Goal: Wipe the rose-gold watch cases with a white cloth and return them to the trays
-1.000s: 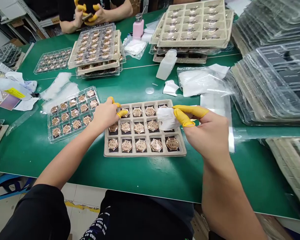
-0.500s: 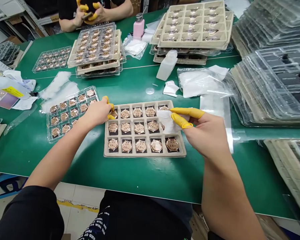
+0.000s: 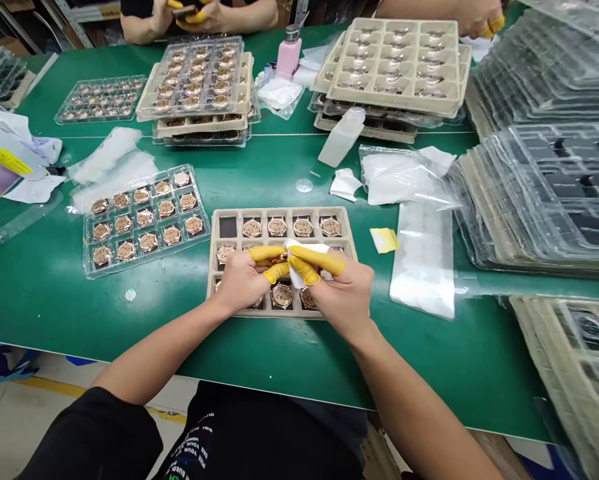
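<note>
Over the middle of a beige compartment tray [image 3: 284, 213], my two hands meet fingertip to fingertip. My left hand [image 3: 252, 273], with yellow finger cots, pinches a watch case [image 3: 282, 257], mostly hidden by the fingers. My right hand [image 3: 336, 277], also in yellow finger cots, presses a white cloth [image 3: 299, 275] against that case. Rose-gold watch cases lie back up in the tray, such as the one at the far right corner [image 3: 331, 227]. The tray's far left compartment [image 3: 227, 227] shows only its dark bottom. My hands cover part of the middle and near rows.
A clear tray of watch cases [image 3: 146, 220] lies to the left. Stacked trays [image 3: 194, 80] and more stacks [image 3: 394, 67] stand behind. A white bottle [image 3: 342, 137], pink pump bottle [image 3: 288, 53] and wipes [image 3: 424, 260] are around. Clear tray piles [image 3: 539, 200] rise at right. Co-workers' hands [image 3: 199, 15] show beyond.
My left hand has taken a watch case from the far left compartment to the tray's middle. My right hand has brought the cloth leftward to it. The view has shifted slightly.
</note>
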Tool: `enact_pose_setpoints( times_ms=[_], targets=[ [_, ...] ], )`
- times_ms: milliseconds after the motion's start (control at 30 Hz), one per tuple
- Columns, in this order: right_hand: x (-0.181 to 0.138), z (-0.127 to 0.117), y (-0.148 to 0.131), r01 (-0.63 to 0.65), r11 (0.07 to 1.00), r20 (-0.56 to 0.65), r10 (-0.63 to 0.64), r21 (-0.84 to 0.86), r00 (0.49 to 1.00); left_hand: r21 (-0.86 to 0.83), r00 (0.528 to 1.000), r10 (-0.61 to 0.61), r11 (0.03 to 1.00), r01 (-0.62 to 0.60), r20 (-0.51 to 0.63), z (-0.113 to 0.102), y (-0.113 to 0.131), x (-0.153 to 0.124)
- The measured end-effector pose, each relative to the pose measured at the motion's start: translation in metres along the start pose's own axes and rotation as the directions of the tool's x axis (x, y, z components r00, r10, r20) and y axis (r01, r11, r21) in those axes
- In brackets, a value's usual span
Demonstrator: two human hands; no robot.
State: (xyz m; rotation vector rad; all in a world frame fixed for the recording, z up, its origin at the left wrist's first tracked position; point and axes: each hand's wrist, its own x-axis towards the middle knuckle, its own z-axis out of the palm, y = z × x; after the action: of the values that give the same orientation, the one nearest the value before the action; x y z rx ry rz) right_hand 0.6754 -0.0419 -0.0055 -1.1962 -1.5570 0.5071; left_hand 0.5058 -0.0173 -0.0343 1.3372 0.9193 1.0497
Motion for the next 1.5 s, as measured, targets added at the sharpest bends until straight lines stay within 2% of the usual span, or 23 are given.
enact_pose_setpoints(
  times_ms=[67, 133, 200, 267, 333, 400, 500, 567, 633, 733, 800, 867, 900, 967, 1067, 1133, 1200, 1267, 1300, 1367, 1433, 1500],
  targets=[
    [-0.001, 0.002, 0.006, 0.142, 0.98, 0.006, -0.143, -0.143, 0.99, 0.023, 1.0, 0.008, 1.0, -0.008, 0.0, -0.004, -0.003, -0.001],
    [0.0, 0.001, 0.01, 0.21, 0.952, -0.001, -0.215, -0.223, 0.977, 0.073, 0.998, 0.057, 0.996, -0.055, -0.023, -0.008, -0.001, -0.003],
    [-0.001, 0.0, 0.01, 0.266, 0.928, 0.001, -0.275, -0.262, 0.961, 0.187, 0.986, 0.166, 0.97, -0.157, -0.03, -0.01, 0.002, -0.005],
    [-0.002, 0.0, 0.008, 0.35, 0.894, 0.025, -0.358, -0.279, 0.933, 0.341, 0.955, 0.296, 0.898, -0.277, -0.004, -0.008, 0.005, -0.007],
    [-0.004, 0.0, 0.006, 0.4, 0.874, 0.044, -0.404, -0.275, 0.914, 0.446, 0.923, 0.384, 0.825, -0.346, 0.007, -0.005, 0.006, -0.009],
    [-0.006, 0.0, 0.004, 0.365, 0.895, 0.028, -0.37, -0.256, 0.929, 0.466, 0.905, 0.424, 0.808, -0.36, -0.037, -0.001, 0.007, -0.011],
    [-0.006, -0.001, 0.004, 0.183, 0.955, -0.059, -0.202, -0.235, 0.978, 0.411, 0.883, 0.45, 0.835, -0.366, -0.129, 0.004, 0.007, -0.013],
    [-0.005, -0.002, 0.005, 0.082, 0.973, -0.106, -0.107, -0.217, 0.989, 0.368, 0.881, 0.445, 0.855, -0.366, -0.159, 0.006, 0.008, -0.013],
    [-0.003, -0.004, 0.007, 0.064, 0.968, -0.079, -0.085, -0.242, 0.993, 0.312, 0.894, 0.401, 0.891, -0.33, -0.2, 0.007, 0.01, -0.012],
    [0.0, -0.006, 0.008, 0.04, 0.949, -0.056, -0.06, -0.313, 0.997, 0.14, 0.928, 0.249, 0.966, -0.217, -0.279, 0.006, 0.013, -0.007],
    [0.0, -0.004, 0.005, -0.041, 0.979, -0.107, 0.019, -0.2, 0.994, 0.006, 0.942, 0.166, 0.985, -0.172, -0.291, 0.006, 0.014, -0.002],
    [-0.002, 0.0, 0.002, -0.106, 0.994, -0.129, 0.106, 0.001, 0.986, -0.069, 0.955, 0.145, 0.983, -0.168, -0.26, 0.006, 0.014, 0.001],
    [-0.003, 0.002, 0.0, -0.11, 0.991, -0.118, 0.118, 0.073, 0.986, -0.076, 0.96, 0.153, 0.982, -0.174, -0.233, 0.006, 0.013, 0.002],
    [-0.005, 0.005, -0.003, -0.038, 0.994, -0.087, 0.047, 0.099, 0.995, -0.013, 0.965, 0.192, 0.98, -0.197, -0.179, 0.005, 0.01, 0.0],
    [-0.007, 0.004, -0.001, 0.159, 0.984, -0.016, -0.161, -0.081, 0.987, 0.239, 0.951, 0.288, 0.937, -0.255, -0.112, 0.001, 0.01, -0.005],
    [-0.006, -0.001, 0.002, 0.252, 0.933, 0.039, -0.251, -0.258, 0.967, 0.386, 0.931, 0.357, 0.872, -0.302, -0.078, -0.001, 0.014, -0.009],
    [-0.003, -0.009, 0.007, 0.278, 0.857, 0.048, -0.286, -0.433, 0.957, 0.453, 0.911, 0.406, 0.827, -0.333, -0.072, -0.002, 0.019, -0.011],
    [0.002, -0.017, 0.012, 0.211, 0.818, -0.022, -0.263, -0.534, 0.965, 0.449, 0.911, 0.398, 0.837, -0.313, -0.106, -0.001, 0.024, -0.011],
    [0.004, -0.02, 0.014, 0.149, 0.839, -0.076, -0.22, -0.523, 0.973, 0.412, 0.922, 0.363, 0.866, -0.282, -0.133, 0.0, 0.025, -0.01],
    [0.008, -0.023, 0.015, 0.026, 0.933, -0.157, -0.088, -0.358, 0.984, 0.271, 0.954, 0.243, 0.944, -0.191, -0.177, 0.001, 0.025, -0.008],
    [0.008, -0.021, 0.013, -0.039, 0.992, -0.134, 0.023, -0.117, 0.991, 0.107, 0.973, 0.135, 0.987, -0.117, -0.189, 0.002, 0.022, -0.005],
    [0.005, -0.015, 0.009, -0.031, 0.999, -0.043, 0.032, 0.029, 0.999, 0.03, 0.98, 0.113, 0.994, -0.109, -0.164, 0.001, 0.019, -0.003]
  ],
)
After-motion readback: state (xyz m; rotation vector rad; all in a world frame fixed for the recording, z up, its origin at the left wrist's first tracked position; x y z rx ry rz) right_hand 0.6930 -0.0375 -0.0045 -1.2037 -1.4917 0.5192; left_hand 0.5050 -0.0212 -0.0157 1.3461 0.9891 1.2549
